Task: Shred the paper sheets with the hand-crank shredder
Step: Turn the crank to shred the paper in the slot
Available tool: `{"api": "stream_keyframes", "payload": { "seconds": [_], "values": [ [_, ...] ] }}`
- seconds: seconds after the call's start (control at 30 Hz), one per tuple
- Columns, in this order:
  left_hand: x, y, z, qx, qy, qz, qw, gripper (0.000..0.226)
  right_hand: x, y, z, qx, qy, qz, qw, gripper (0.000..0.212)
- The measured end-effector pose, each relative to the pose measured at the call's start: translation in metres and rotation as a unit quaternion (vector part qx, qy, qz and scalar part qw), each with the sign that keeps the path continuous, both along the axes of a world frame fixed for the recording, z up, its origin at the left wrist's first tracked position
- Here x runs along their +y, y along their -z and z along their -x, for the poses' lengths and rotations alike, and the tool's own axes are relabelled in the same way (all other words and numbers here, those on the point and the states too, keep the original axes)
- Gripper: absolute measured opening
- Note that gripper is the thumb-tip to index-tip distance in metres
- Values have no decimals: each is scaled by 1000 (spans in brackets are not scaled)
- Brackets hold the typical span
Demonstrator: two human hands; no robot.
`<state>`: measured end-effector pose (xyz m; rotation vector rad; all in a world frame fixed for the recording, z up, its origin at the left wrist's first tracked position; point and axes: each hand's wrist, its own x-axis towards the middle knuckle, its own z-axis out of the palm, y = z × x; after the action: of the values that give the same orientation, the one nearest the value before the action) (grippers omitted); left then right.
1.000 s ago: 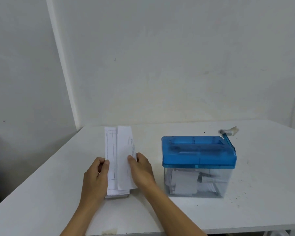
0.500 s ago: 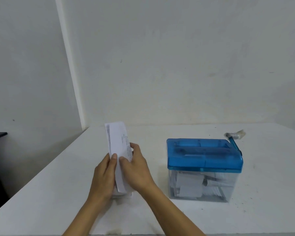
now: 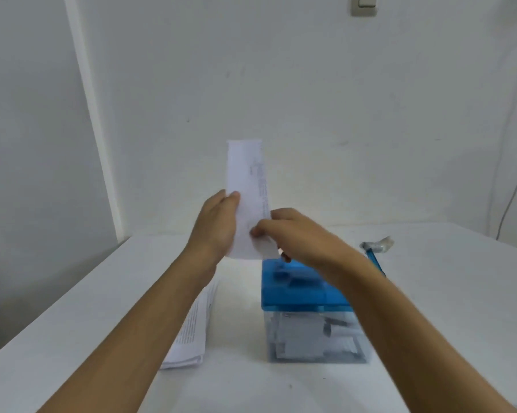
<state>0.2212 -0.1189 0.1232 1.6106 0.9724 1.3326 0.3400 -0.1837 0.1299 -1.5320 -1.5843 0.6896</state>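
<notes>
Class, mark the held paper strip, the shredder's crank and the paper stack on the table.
held paper strip (image 3: 246, 171): head view, upper half above both hands.
crank (image 3: 378, 246): head view, taped knob at its top.
paper stack (image 3: 196, 338): head view, printed top sheet.

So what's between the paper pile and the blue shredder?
Nothing: in the head view, only a bare strip of white table separates the paper pile from the shredder.

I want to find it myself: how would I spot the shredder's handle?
On the white table stands the shredder, a clear box with a blue lid, right of a stack of paper sheets. A thin blue crank rises from the lid's far right corner; alone here, its tip looks wrapped in pale tape.
</notes>
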Motion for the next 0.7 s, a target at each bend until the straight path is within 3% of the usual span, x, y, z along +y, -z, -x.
{"api": "stream_keyframes", "payload": {
  "seconds": [0.13,0.33,0.47,0.7],
  "values": [
    [3,-5,-39,102,107,59,987,29,2,-2,-53,-17,66,-4,998,16],
    [8,19,-70,271,189,0,944,22,-2,18,-116,-36,85,20,996,15],
    [13,24,-79,288,180,-34,940,20,-7,29,-134,-54,76,16,996,26],
    [18,28,-72,317,187,-59,928,7,-17,31,-141,-185,81,5,979,22]
  ]
}}
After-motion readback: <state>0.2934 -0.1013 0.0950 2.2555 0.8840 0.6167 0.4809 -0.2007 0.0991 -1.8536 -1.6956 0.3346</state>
